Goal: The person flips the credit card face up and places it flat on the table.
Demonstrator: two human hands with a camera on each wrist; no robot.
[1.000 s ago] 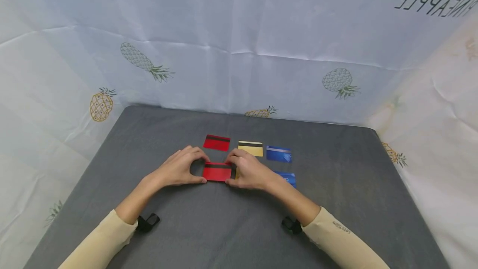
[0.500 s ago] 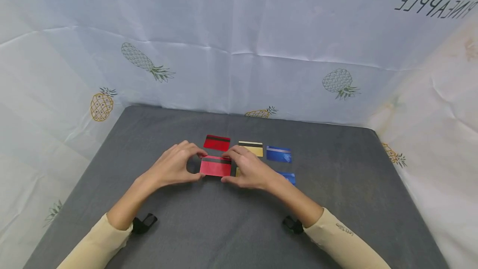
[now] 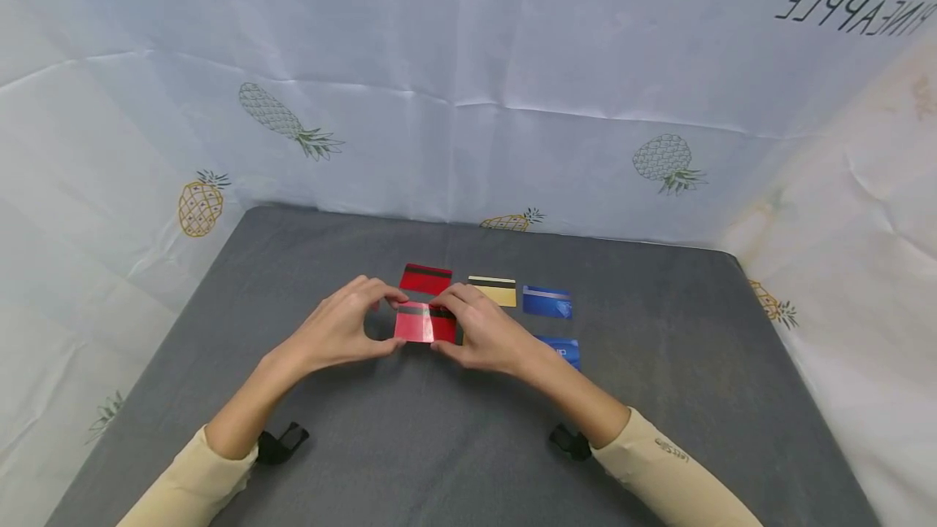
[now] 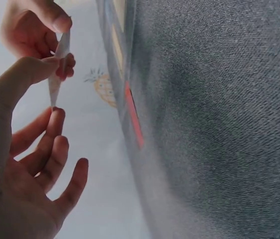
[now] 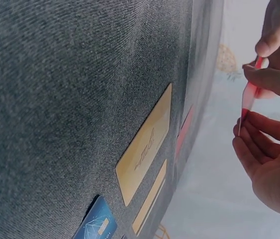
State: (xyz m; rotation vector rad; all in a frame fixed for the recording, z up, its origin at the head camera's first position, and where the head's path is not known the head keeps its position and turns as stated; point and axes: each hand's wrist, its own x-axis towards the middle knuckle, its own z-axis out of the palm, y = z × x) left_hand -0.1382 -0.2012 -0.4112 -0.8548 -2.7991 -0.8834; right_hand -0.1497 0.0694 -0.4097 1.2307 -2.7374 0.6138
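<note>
A red card (image 3: 414,327) with a dark stripe is held up off the table between both hands. My left hand (image 3: 338,327) pinches its left side, thumb at the near edge and fingers at the far edge. On the right side, my right hand (image 3: 485,330) pinches it likewise. The wrist views show the held card (image 4: 54,89) nearly edge-on, in the air above the cloth. Just behind it lies a second red card (image 3: 426,278). A gold card (image 5: 144,147) lies beneath the right hand, hidden by it in the head view.
Another gold card (image 3: 498,292) with a dark stripe lies at the back, beside a blue card (image 3: 546,302). A nearer blue card (image 3: 562,349) is partly covered by the right forearm. Grey cloth covers the table (image 3: 439,446); a pineapple-print curtain (image 3: 468,161) hangs behind.
The red card has risen off the table and shifted slightly away from me, with both hands on it. A bright reflection now shows on its face. The other cards have not moved.
</note>
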